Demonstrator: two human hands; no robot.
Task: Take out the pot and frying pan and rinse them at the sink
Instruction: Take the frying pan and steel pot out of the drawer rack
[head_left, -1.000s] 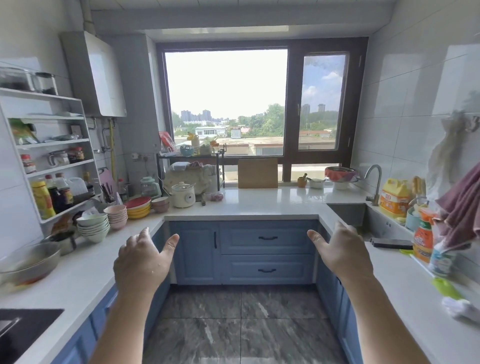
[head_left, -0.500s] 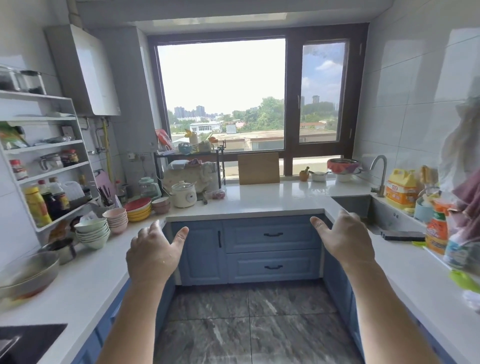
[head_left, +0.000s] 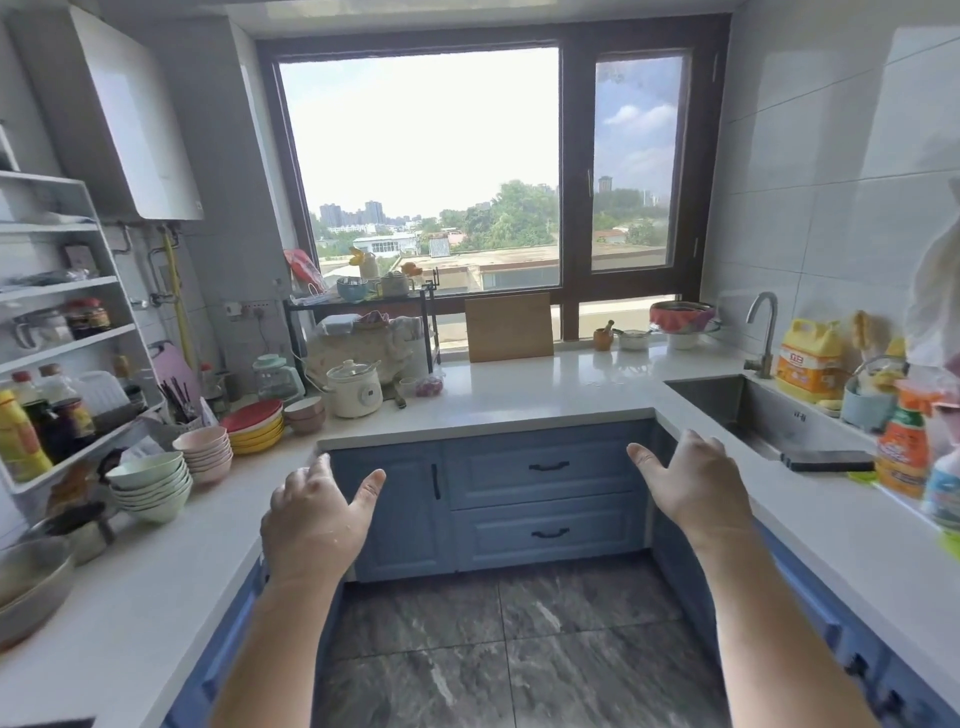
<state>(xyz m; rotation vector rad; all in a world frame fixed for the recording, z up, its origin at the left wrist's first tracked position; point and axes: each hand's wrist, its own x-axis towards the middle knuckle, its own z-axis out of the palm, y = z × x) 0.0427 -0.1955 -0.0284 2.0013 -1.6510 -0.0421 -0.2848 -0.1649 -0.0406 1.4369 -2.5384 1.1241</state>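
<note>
both hands, left (head_left: 311, 519) and right (head_left: 696, 488), hover spread and empty; no pot in sight. bowls (head_left: 153, 483) at nine o'clock crowd the counter, so a swinging pan could topple them.

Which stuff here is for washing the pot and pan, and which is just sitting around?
For the job: sink, faucet, blue cabinets, left hand, right hand. No pot or pan out yet.

Sitting around: bowl stacks, cutting board, white cooker, detergent jug.
</note>
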